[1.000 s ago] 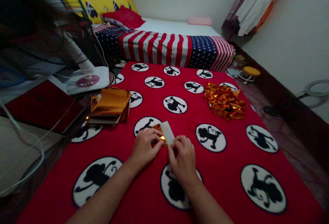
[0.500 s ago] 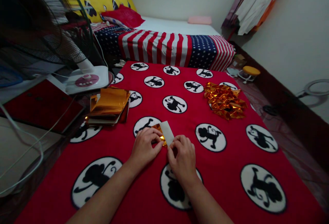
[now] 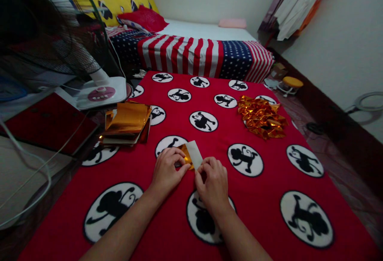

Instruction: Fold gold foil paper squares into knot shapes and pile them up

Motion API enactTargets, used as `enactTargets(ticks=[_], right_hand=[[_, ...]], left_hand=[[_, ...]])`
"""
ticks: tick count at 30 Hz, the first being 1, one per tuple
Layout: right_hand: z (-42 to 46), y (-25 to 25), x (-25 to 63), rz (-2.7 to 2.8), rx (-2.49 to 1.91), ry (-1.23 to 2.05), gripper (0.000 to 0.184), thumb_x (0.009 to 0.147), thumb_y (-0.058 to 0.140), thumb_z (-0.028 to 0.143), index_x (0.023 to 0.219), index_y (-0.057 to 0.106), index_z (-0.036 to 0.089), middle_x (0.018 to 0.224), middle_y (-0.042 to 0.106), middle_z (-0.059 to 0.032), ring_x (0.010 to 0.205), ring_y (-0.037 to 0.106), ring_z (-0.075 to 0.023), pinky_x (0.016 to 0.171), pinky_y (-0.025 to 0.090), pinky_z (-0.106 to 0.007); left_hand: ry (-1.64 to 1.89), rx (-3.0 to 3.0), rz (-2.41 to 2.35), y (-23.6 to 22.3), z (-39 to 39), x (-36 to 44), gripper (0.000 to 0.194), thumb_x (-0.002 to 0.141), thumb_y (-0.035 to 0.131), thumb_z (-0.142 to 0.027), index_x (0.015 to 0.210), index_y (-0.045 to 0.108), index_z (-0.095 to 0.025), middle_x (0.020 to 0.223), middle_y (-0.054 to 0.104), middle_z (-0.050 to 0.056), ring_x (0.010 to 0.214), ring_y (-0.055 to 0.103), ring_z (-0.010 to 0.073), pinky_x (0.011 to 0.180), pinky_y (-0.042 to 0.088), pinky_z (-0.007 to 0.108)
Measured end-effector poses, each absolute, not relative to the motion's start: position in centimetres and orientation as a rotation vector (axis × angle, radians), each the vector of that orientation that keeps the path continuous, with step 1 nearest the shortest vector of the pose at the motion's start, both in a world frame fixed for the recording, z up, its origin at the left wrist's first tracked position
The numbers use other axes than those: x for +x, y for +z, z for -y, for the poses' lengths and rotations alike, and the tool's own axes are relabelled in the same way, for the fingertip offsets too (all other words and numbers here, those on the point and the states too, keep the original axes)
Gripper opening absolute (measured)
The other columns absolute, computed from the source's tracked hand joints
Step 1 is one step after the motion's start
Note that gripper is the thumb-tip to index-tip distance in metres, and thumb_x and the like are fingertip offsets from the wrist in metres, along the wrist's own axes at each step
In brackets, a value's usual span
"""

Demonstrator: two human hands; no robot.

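A sheet of gold foil paper (image 3: 194,154), partly folded so that its white back shows beside a shiny gold strip, lies on the red cloth (image 3: 254,221). My left hand (image 3: 171,167) is closed on its left, gold side, thumb and fingers curled around the edge. At the lower right corner of the white part, my right hand (image 3: 212,179) pinches the paper between thumb and fingers. Both hands rest low over the cloth; the fingertips partly hide the fold between them.
A stack of gold foil sheets (image 3: 128,119) sits at the cloth's left edge. Folded gold foil pieces (image 3: 261,117) are heaped at the right. A fan's white base (image 3: 101,93) stands beyond the stack. A bed with a striped cover (image 3: 185,53) is at the back.
The left fingers have shifted slightly on the paper, and a little more of the gold strip shows smooth. The right hand stays nearly in place.
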State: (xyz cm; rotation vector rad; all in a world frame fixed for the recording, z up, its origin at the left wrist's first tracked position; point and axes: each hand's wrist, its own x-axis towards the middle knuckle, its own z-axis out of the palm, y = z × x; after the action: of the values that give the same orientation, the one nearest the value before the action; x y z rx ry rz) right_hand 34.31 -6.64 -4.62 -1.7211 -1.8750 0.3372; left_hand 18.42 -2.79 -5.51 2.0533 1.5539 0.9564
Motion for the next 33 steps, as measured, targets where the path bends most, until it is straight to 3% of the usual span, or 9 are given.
enactTargets(ticks=[5,13,18,21,33], right_hand=[[6.72,-4.54,34.20,1.881,-1.739,0.340,0.010,0.081,0.061,0.015,0.072,0.058,0.019,0.089,0.055,-0.0036,0.086,0.047,-0.0194,0.077,0.032,-0.033],[6.72,-4.58,34.29,1.880,-1.724,0.348,0.010,0.080,0.061,0.014,0.073,0.059,0.019,0.090,0.055,-0.0038,0.087,0.048,-0.0197,0.077,0.032,-0.033],[6.78,-4.60,34.39,1.883,-1.721,0.350,0.010,0.081,0.062,0.015,0.072,0.058,0.019,0.089,0.056,-0.0035,0.087,0.048,-0.0197,0.077,0.032,-0.033],[6.82,-4.59,34.45,1.886,-1.705,0.346,0.010,0.082,0.062,0.016,0.072,0.059,0.019,0.090,0.056,-0.0036,0.087,0.048,-0.0196,0.077,0.032,-0.034],[6.92,-4.72,34.87,1.878,-1.665,0.407,0.011,0.080,0.062,0.013,0.072,0.058,0.019,0.092,0.057,-0.0033,0.088,0.049,-0.0198,0.077,0.033,-0.033]], left_hand=[[0.893,2.012,-1.645,-5.03,2.92,18.70,0.017,0.069,0.075,-0.017,0.068,0.058,-0.020,0.086,0.065,-0.001,0.092,0.056,0.0201,0.084,0.041,0.036],[0.812,2.052,-1.626,-5.18,2.72,18.68,0.011,0.077,0.069,-0.021,0.072,0.074,-0.030,0.088,0.064,-0.001,0.093,0.053,0.0204,0.083,0.040,0.036],[0.802,2.091,-1.659,-4.94,2.94,18.94,0.012,0.078,0.065,-0.021,0.073,0.073,-0.028,0.090,0.064,0.001,0.094,0.053,0.0207,0.083,0.040,0.037],[0.814,2.080,-1.677,-4.69,3.03,19.19,0.003,0.074,0.071,-0.027,0.071,0.073,-0.027,0.087,0.063,0.001,0.092,0.053,0.0210,0.082,0.040,0.037],[0.843,2.077,-1.684,-4.79,3.02,19.32,0.006,0.069,0.077,-0.031,0.071,0.072,-0.028,0.086,0.063,-0.001,0.093,0.053,0.0204,0.086,0.041,0.037]])
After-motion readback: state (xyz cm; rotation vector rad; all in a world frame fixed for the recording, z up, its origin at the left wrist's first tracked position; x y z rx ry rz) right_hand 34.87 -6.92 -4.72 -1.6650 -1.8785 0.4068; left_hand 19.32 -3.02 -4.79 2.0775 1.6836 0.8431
